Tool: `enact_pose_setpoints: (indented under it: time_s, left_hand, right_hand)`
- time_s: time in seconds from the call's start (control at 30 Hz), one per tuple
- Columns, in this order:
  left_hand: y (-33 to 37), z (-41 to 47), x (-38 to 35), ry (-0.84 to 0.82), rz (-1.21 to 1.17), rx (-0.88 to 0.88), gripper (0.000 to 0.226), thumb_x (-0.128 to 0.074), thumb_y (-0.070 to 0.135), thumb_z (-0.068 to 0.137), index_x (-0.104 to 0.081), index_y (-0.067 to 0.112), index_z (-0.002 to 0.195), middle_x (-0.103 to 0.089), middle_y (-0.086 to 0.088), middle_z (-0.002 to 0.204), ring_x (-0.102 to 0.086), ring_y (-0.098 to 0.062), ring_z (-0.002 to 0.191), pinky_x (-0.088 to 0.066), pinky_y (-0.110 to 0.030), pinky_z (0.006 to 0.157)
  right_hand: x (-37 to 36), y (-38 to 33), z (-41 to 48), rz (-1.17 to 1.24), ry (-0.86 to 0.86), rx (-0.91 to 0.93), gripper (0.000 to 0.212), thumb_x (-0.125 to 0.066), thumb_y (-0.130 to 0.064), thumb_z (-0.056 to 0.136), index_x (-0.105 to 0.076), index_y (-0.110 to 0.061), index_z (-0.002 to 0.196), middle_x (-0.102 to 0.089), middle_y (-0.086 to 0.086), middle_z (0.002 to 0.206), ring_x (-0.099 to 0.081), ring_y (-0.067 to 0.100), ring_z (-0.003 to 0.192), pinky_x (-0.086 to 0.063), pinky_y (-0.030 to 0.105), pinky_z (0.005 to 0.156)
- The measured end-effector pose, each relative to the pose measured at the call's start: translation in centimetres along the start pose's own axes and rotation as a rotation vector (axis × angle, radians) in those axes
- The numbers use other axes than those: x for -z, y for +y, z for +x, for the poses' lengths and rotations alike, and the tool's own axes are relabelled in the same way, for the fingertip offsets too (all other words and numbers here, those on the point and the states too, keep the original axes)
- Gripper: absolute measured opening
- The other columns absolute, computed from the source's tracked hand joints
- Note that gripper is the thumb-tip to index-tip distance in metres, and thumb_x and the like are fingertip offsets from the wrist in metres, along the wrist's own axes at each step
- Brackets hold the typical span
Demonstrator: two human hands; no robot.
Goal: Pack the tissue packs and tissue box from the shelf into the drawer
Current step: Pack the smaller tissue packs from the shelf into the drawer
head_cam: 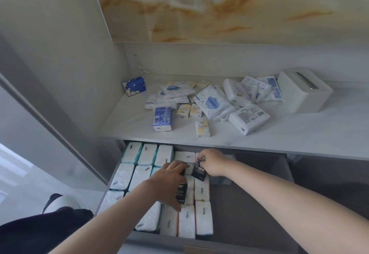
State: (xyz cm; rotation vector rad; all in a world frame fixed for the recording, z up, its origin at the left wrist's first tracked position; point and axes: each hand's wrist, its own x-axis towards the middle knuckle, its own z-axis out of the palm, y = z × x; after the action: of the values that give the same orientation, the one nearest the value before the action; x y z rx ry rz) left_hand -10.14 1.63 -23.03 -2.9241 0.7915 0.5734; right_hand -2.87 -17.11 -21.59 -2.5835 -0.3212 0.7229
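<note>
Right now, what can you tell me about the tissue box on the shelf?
The tissue box is a cream-white cuboid with rounded corners, smooth and plastic-looking. Its top has a long slot with a shiny rim; no tissue shows in it. It stands upright on the right of the shelf, turned at an angle. The nearest packs lie against its left side.

The shelf point(129, 122) is a smooth, pale stone-look slab with a soft sheen. The tissue packs point(248, 118) on it wear thin, crinkled plastic film, faintly glossy. The tissue box point(299, 98) looks like matt off-white plastic, its slot point(305, 80) shiny metal. The drawer point(249, 204) floor is matt grey. The back panel point(219, 8) is polished, amber-veined marble-look.
</note>
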Motion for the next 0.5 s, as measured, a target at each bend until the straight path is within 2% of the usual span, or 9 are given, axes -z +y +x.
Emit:
enact_pose_setpoints:
  time_s: [0.13, 0.27, 0.37, 0.4, 0.5]
  left_hand:
    - [-0.5, 0.5, -1.5, 0.024, 0.084, 0.006, 0.087, -0.076, 0.060, 0.065, -0.045, 0.028, 0.140, -0.020, 0.000, 0.157, -0.013, -0.026, 0.145, -0.019, -0.045, 0.120]
    - [-1.1, 0.9, -2.2, 0.169, 0.063, 0.044, 0.088, -0.069, 0.060, 0.069, -0.036, 0.023, 0.141, -0.033, 0.000, 0.149, -0.031, -0.023, 0.138, -0.022, -0.042, 0.118]
    - [-1.2, 1.2, -2.3, 0.167, 0.076, 0.119, 0.088, -0.060, 0.061, 0.076, -0.029, 0.019, 0.147, -0.029, -0.003, 0.154, -0.023, -0.025, 0.143, -0.005, -0.048, 0.122]
    - [-1.1, 1.4, -2.3, 0.147, 0.082, 0.151, 0.090, -0.059, 0.060, 0.078, -0.026, 0.018, 0.150, -0.025, -0.004, 0.156, -0.018, -0.025, 0.146, 0.000, -0.050, 0.121]
    - [-1.0, 1.9, -2.0, 0.091, 0.108, 0.242, 0.093, -0.057, 0.054, 0.085, -0.013, 0.014, 0.156, -0.011, -0.007, 0.163, -0.004, -0.026, 0.150, 0.006, -0.054, 0.120]
  right_hand:
    - [-1.2, -0.5, 1.1, 0.038, 0.025, 0.025, 0.053, -0.053, -0.014, 0.099, -0.037, -0.011, 0.149, -0.036, 0.014, 0.151, -0.042, 0.029, 0.136, -0.033, 0.030, 0.109]
    - [-2.2, -0.5, 1.3, 0.012, 0.033, 0.028, 0.061, -0.060, -0.014, 0.093, -0.036, -0.015, 0.149, -0.036, 0.012, 0.146, -0.045, 0.029, 0.131, -0.037, 0.030, 0.105]
    - [-3.0, -0.2, 1.1, -0.001, 0.053, -0.037, 0.057, -0.064, -0.011, 0.087, -0.041, -0.015, 0.139, -0.039, 0.011, 0.137, -0.054, 0.028, 0.116, -0.044, 0.028, 0.087]
    - [-3.2, -0.2, 1.1, -0.001, 0.063, -0.069, 0.057, -0.064, -0.009, 0.086, -0.041, -0.013, 0.138, -0.040, 0.012, 0.137, -0.055, 0.029, 0.116, -0.046, 0.029, 0.086]
    - [-3.6, -0.3, 1.3, 0.079, 0.043, -0.129, 0.060, -0.059, -0.005, 0.089, -0.037, -0.009, 0.144, -0.047, 0.013, 0.140, -0.051, 0.029, 0.125, -0.048, 0.032, 0.096]
